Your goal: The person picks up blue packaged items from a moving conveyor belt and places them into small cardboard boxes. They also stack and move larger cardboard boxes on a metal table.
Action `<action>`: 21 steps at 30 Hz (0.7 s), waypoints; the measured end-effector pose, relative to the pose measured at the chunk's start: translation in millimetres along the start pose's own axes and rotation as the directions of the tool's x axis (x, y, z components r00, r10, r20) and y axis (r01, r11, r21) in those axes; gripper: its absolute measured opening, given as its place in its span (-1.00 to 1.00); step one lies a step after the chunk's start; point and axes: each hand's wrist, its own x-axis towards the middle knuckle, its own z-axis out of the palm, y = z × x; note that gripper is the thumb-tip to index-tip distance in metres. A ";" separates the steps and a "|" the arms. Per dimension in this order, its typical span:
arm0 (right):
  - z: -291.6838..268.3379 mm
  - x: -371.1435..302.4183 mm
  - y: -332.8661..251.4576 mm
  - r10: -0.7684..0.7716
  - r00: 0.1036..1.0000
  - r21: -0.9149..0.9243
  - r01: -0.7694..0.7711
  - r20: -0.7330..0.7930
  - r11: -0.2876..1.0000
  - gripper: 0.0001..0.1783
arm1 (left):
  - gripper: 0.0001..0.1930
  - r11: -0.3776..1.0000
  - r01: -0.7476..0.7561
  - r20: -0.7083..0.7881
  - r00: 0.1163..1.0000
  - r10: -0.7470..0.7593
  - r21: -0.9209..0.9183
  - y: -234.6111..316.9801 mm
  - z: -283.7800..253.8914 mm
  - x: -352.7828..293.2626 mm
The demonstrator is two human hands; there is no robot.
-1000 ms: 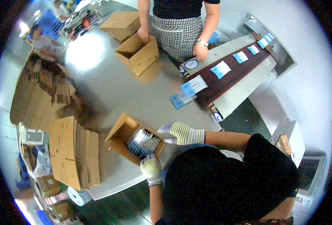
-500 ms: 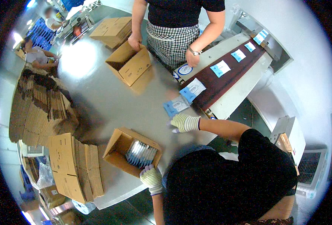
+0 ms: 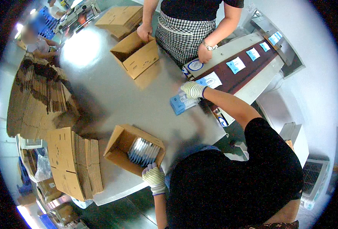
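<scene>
My left hand point(image 3: 154, 178), in a striped glove, grips the near edge of an open cardboard box point(image 3: 119, 147) that holds a row of flat white-and-blue packets point(image 3: 143, 151). My right hand point(image 3: 193, 90), also gloved, reaches far across the grey table point(image 3: 100, 91) and rests on a small stack of blue-and-white packets point(image 3: 180, 103) lying beside the conveyor belt point(image 3: 237, 74). More packets point(image 3: 235, 65) ride along the dark belt.
A person in a checked apron point(image 3: 180, 34) stands across the table with one hand on another open cardboard box point(image 3: 136, 55). Flattened cartons point(image 3: 68, 162) are stacked at the left, with a bigger pile point(image 3: 35, 99) behind. Another person sits at far left.
My right hand left the box near me and reached out to the packets by the belt. My left hand stayed on the box edge. The person opposite shifted their box.
</scene>
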 end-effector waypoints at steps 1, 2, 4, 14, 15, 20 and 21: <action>3.3 11.6 3.0 0.033 0.998 -0.090 -0.029 0.051 0.996 -0.53 | -0.86 1.000 0.006 -0.002 1.000 -0.006 0.013 -0.2 1.0 -0.5; 7.6 25.7 9.0 0.070 0.993 -0.181 -0.052 0.098 0.982 -0.51 | -0.86 1.000 0.015 0.002 1.000 -0.015 0.016 -0.3 1.5 -0.9; 17.4 39.7 25.4 -0.011 0.999 -0.153 0.018 0.045 0.988 -0.59 | -0.85 1.000 -0.010 -0.018 1.000 0.010 0.004 0.3 -0.5 0.6; 60.0 88.9 33.3 0.114 0.843 -0.252 0.027 0.526 0.967 -0.35 | -0.83 0.999 0.025 0.011 1.000 -0.025 -0.030 6.3 -5.9 0.5; 55.9 77.3 19.5 0.116 0.840 -0.164 -0.032 0.530 0.986 -0.36 | -0.82 1.000 0.020 0.017 1.000 -0.019 -0.023 6.3 -7.5 1.0; 31.0 -29.7 -75.7 -0.086 0.962 -0.037 0.099 0.260 0.994 -0.46 | -0.82 1.000 0.013 -0.063 0.998 -0.014 -0.010 0.5 -0.7 -11.4; 21.7 -60.4 -104.8 -0.156 0.961 -0.102 0.183 0.228 0.978 -0.45 | -0.84 0.999 0.021 -0.076 0.997 -0.023 -0.030 1.3 -7.4 -8.9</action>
